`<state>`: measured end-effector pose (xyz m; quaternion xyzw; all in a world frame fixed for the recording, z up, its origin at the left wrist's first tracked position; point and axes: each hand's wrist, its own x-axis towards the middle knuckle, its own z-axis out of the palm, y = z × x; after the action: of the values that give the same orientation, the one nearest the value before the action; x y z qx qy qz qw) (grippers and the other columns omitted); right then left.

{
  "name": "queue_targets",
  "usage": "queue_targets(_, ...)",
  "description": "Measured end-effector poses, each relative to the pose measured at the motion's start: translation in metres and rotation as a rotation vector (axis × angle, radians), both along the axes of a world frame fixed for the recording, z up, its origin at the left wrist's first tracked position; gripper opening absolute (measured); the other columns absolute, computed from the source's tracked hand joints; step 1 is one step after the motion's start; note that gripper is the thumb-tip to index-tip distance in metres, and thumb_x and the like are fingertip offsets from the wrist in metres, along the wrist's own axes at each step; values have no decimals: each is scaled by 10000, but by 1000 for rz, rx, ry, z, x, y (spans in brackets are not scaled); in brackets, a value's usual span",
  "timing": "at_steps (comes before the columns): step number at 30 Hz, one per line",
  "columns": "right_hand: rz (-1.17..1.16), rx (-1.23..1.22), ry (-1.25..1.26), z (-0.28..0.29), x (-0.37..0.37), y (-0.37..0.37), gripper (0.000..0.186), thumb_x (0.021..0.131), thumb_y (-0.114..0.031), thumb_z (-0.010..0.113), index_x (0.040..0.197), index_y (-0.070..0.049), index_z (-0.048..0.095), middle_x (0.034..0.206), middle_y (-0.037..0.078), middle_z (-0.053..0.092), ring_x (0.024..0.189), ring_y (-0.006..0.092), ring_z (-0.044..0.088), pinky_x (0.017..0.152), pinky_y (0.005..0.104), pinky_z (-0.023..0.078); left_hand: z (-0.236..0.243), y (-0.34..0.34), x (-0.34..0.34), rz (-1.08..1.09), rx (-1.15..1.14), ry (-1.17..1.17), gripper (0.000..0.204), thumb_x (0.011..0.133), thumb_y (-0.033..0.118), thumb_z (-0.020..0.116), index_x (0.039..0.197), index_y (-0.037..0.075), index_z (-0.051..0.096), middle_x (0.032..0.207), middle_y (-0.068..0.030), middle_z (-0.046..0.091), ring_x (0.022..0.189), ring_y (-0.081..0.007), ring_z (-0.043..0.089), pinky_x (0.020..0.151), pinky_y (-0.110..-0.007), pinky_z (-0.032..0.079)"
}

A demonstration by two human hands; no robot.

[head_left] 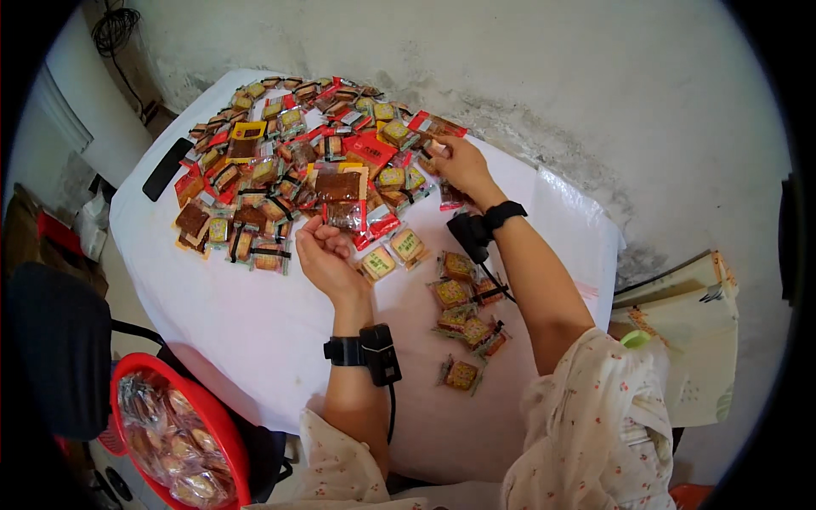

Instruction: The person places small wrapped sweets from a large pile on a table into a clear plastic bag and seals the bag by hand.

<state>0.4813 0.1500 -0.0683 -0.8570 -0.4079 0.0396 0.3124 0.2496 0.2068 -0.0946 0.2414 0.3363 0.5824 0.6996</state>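
My left hand point(331, 268) has its palm turned upward and fingers loosely curled and apart, with nothing visible in them, just below a brown wrapped snack point(338, 184) on the heap. My right hand point(459, 166) reaches to the heap's right edge, fingers closed on something small I cannot make out, below a red-wrapped packet point(437, 124). Two pale yellow packets point(406, 246) lie between my hands. Nearer me, a loose group of small yellow packets point(461, 374) rests beside my right forearm. The large mixed heap point(272, 204) holds red, yellow, brown and black-banded packets.
The white-covered table point(195, 314) stands against a stained wall. A black phone point(167, 169) lies at its left edge. A red basket point(133, 370) of wrapped pastries stands at lower left beside a dark chair point(55, 340). Folded cream sheets point(688, 340) lean at the right.
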Motion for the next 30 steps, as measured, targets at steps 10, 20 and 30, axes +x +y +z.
queue_targets(10,735,-310,553,35,-39,-99,177,877,-72,628,1050,-53,662,990,23,673,918,116,602,846,283,480,3,-2,1,-16,3,-13,361,1030,326,347,1046,28,549,721,23,516,582,-38,431,490,-174,325)
queue_targets(20,111,-212,-329,-5,-30,1,323,851,-337,602,949,-45,699,1041,171,630,1027,323,576,848,457,486,3,1,0,-12,-12,-21,356,1030,315,345,1045,25,551,726,11,532,567,-51,447,468,-180,339)
queue_targets(30,-42,-41,33,7,-22,-4,292,772,-298,715,909,-60,618,837,89,647,767,242,619,696,343,494,3,-1,2,-12,-11,-13,342,1027,305,349,1038,27,549,721,15,516,562,-57,443,471,-178,336)
